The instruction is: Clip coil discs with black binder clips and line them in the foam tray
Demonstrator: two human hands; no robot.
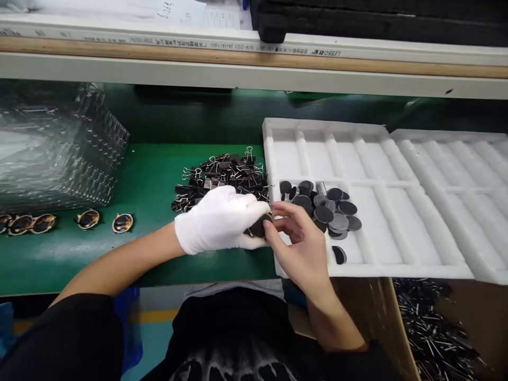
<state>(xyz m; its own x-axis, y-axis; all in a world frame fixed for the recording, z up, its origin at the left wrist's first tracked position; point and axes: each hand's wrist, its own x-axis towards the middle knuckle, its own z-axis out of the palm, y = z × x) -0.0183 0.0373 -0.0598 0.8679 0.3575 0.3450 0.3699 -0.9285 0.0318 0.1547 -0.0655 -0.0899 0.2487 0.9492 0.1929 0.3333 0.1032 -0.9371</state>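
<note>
My left hand (pixel 222 219), in a white glove, is closed around the edge of a round piece with a black disc (pixel 259 227) on its face and a hint of gold rim. Bare, my right hand (pixel 299 238) pinches the same black disc from the right, thumb on its face. Just behind the glove lies a heap of black binder clips (pixel 226 172) with silver wire handles. To the right of my fingers, loose black and grey discs (pixel 323 209) are piled in a white foam tray (pixel 400 270). One pair of discs (pixel 339 255) lies apart near the tray's front edge.
Gold-rimmed round pieces (pixel 123 223) with dark faces stand along the green table (pixel 159 270) at left. Behind them is a stack of clear plastic trays (pixel 59 153). A second foam tray (pixel 468 211) adjoins at right. A shelf edge (pixel 238 69) crosses above; a box of binder clips (pixel 436 328) sits below right.
</note>
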